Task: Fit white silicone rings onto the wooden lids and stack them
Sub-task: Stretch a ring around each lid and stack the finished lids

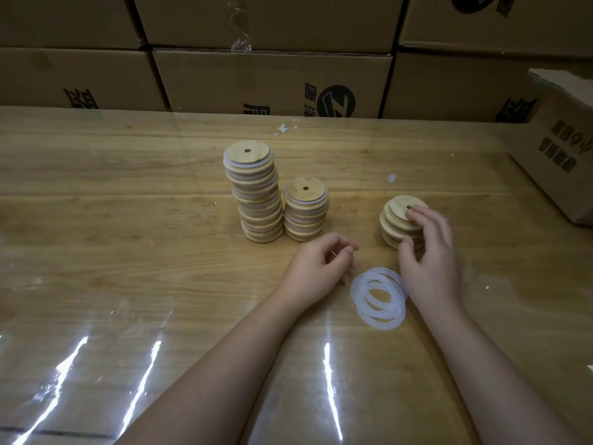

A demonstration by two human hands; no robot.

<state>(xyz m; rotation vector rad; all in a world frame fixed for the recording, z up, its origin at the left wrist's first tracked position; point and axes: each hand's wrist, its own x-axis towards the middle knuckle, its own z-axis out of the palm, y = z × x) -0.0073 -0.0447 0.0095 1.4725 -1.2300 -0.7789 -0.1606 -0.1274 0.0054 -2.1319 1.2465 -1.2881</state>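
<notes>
Two stacks of wooden lids with white rings fitted stand mid-table: a tall leaning stack (256, 194) and a shorter stack (305, 210) to its right. Further right is a low stack of bare wooden lids (398, 216), each with a small centre hole. My right hand (430, 252) curls round this stack, fingers on the top lid and thumb at its side. Loose white silicone rings (378, 297) lie in a small pile between my hands. My left hand (317, 268) hovers left of the rings with fingers loosely curled, holding nothing.
The wooden table (128, 220) is covered by glossy clear plastic film. Stacked cardboard cartons (272, 81) form a wall along the far edge. Another carton (558, 155) sits on the table at the right. Small white scraps (284, 127) lie near the back.
</notes>
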